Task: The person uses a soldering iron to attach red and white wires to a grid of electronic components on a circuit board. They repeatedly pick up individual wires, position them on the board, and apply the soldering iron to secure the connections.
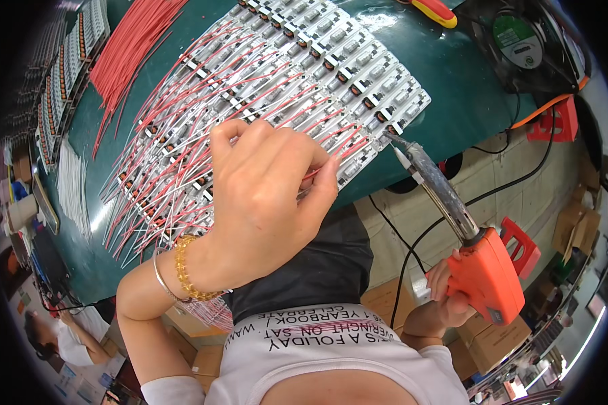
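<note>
My right hand [447, 291] is wrapped round the grip of an orange soldering gun [486, 277]. The gun's long metal barrel points up and left, and its tip is close to the right edge of a panel of small circuit boards [344, 64]. Over that panel my left hand [267, 182] is closed, thumb and forefinger pinched on a thin red wire [309, 175]; most of what lies under the hand is hidden. Many red and white wires [175, 148] fan out from the left and near rows of boards.
A bundle of red wires [128, 50] and white wires [72, 189] lie on the green table [445, 88]. More board panels [67, 88] stand at far left. A black fan [526, 47] and red-yellow handle [436, 11] are at far right. Black cables [513, 182] hang beside the table. Another person [77, 337] sits lower left.
</note>
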A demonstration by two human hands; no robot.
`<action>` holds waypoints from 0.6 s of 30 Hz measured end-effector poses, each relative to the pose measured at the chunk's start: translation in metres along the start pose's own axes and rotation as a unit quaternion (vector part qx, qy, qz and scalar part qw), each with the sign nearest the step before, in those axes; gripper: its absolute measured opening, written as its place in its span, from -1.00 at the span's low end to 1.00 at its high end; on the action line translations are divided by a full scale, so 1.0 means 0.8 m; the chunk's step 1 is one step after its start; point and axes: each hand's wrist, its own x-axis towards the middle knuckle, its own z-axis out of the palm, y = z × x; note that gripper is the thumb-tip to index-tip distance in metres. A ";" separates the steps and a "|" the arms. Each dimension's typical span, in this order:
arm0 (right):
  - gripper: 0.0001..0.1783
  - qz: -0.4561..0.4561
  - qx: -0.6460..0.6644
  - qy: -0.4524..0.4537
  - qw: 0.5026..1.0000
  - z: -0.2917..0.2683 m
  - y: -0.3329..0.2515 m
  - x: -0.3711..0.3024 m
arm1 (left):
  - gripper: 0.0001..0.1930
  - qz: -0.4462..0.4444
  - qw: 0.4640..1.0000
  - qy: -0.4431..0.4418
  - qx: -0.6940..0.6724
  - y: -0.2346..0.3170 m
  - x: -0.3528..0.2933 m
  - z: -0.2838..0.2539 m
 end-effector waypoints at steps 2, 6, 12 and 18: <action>-0.08 -0.006 0.020 -0.029 0.999 -0.003 0.003 0.003 | -0.86 0.001 1.000 -0.001 0.001 -0.002 -0.001 0.000; -0.06 0.029 0.015 0.000 0.999 0.005 -0.006 0.003 | -0.86 -0.006 1.000 0.002 -0.012 -0.002 -0.001 -0.001; -0.04 0.016 0.042 0.018 0.999 0.001 0.001 -0.007 | -0.84 0.021 1.000 -0.005 0.004 0.005 -0.003 0.005; -0.07 0.017 0.012 -0.013 1.000 -0.017 0.016 -0.024 | -0.83 0.037 0.999 -0.006 0.015 0.004 -0.003 0.009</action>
